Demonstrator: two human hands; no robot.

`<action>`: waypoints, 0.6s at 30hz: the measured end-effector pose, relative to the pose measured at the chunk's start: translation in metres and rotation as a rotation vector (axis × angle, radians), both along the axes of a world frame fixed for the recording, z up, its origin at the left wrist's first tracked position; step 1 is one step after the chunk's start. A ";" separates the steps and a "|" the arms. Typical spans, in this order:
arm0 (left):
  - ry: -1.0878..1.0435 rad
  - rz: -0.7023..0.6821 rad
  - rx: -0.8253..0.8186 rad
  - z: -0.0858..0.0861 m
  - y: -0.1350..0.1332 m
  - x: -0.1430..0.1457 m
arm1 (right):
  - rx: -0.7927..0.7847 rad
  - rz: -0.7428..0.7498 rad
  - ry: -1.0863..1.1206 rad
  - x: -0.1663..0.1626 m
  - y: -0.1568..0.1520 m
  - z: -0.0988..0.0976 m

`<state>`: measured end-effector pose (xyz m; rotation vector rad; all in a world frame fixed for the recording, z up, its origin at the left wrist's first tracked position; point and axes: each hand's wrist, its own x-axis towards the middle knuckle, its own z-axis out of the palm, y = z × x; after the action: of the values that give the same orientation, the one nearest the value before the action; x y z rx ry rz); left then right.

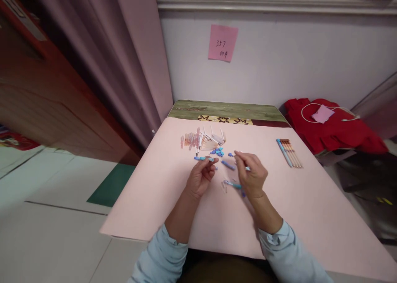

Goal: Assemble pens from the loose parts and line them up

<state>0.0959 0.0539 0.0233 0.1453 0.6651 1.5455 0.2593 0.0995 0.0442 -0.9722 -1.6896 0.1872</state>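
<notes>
My left hand is closed around a light blue pen barrel that sticks out to the left above the pink table cover. My right hand pinches a thin pen part, its tip showing pale blue at the fingers. Between and below the hands lie loose blue pen pieces and another blue barrel. Small blue caps sit just beyond the hands. A heap of clear and pink pen tubes and refills lies farther back.
A row of finished pens lies at the right of the cover. Red cloth with a white cable rests on a seat to the right. A pink sticky note hangs on the wall; curtains stand at the left.
</notes>
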 end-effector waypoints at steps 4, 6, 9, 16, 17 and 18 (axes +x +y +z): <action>-0.029 0.084 -0.008 0.005 0.001 -0.006 | -0.153 -0.181 0.140 0.042 0.018 0.004; -0.041 0.093 0.015 0.007 0.001 -0.008 | -0.257 -0.207 0.084 0.064 0.021 -0.001; -0.050 0.098 0.035 0.008 0.002 -0.007 | -0.402 -0.237 -0.121 0.084 0.017 -0.012; -0.081 0.160 0.025 0.007 0.005 -0.008 | -0.506 -0.253 -0.463 0.078 0.001 -0.022; -0.084 0.160 0.027 0.007 0.005 -0.008 | -0.502 -0.243 -0.479 0.077 0.001 -0.022; -0.087 0.160 0.032 0.006 0.005 -0.008 | -0.498 -0.233 -0.488 0.077 0.001 -0.023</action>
<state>0.0875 0.0591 0.0297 0.0496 0.5948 1.7064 0.3359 0.1001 0.0214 -1.6827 -1.9932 0.2343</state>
